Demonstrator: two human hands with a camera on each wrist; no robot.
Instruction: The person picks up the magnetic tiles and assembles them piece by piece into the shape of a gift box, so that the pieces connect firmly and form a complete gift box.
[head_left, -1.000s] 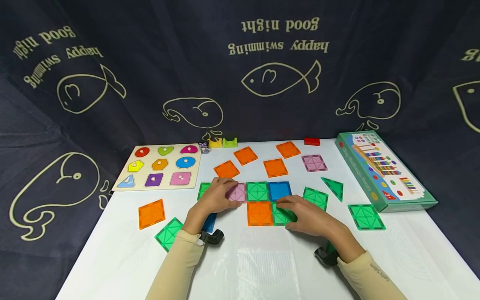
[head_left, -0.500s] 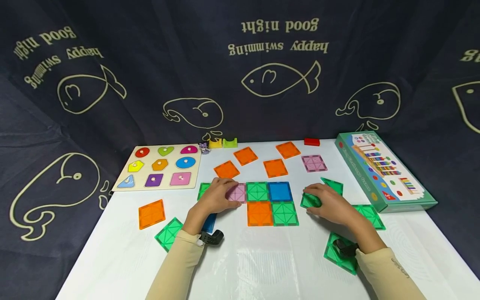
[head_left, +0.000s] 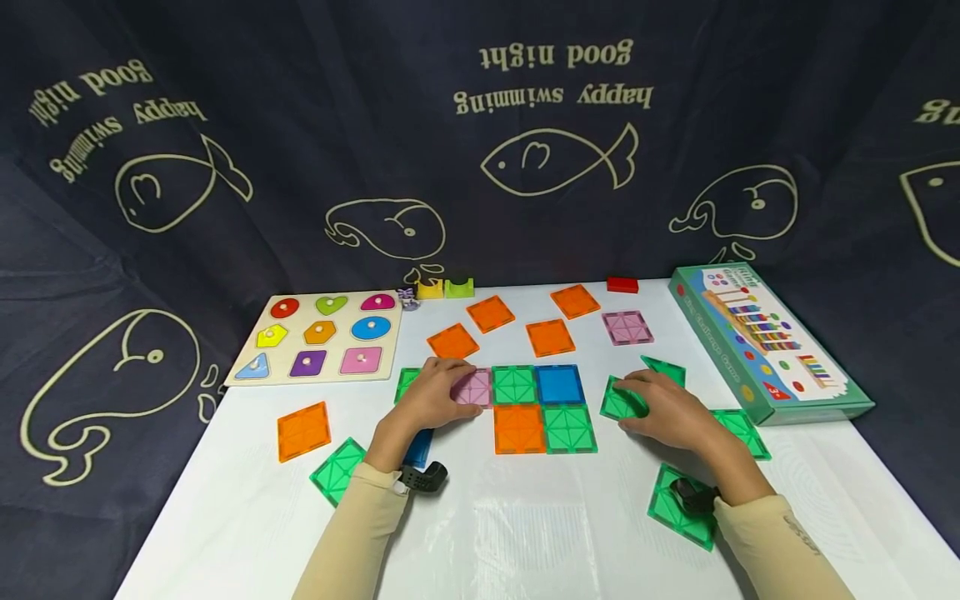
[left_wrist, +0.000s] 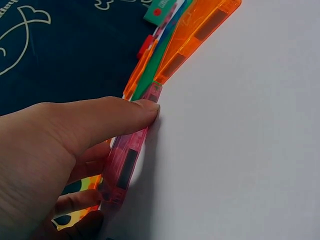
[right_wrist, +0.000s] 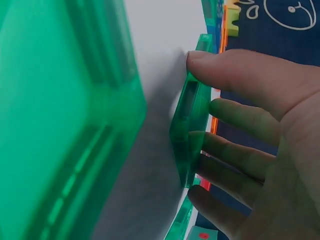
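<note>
In the head view my left hand [head_left: 433, 396] holds a pink magnetic tile [head_left: 474, 388], its thumb on the near edge; the left wrist view shows fingers behind that tile [left_wrist: 126, 159]. The pink tile adjoins a green square tile [head_left: 514, 385], which a blue tile [head_left: 559, 385] follows. Below these two lie an orange tile [head_left: 519, 429] and another green tile [head_left: 570, 429], edge to edge. Further right, my right hand [head_left: 667, 408] grips a separate green tile [head_left: 621, 400] between thumb and fingers, partly covering it. The right wrist view shows this tile [right_wrist: 191, 115] edge-on.
Several orange tiles [head_left: 551, 337] and a pink tile [head_left: 627, 327] lie behind the row. A shape puzzle board [head_left: 262, 321] stands back left, a game box [head_left: 765, 342] back right. Under my right wrist is a green tile [head_left: 678, 508]; a green triangle [head_left: 666, 369] lies beyond that hand.
My right hand has left the lower green tile of the joined group and moved right to the separate green tile, which has turned slightly. My left hand stays at the pink tile.
</note>
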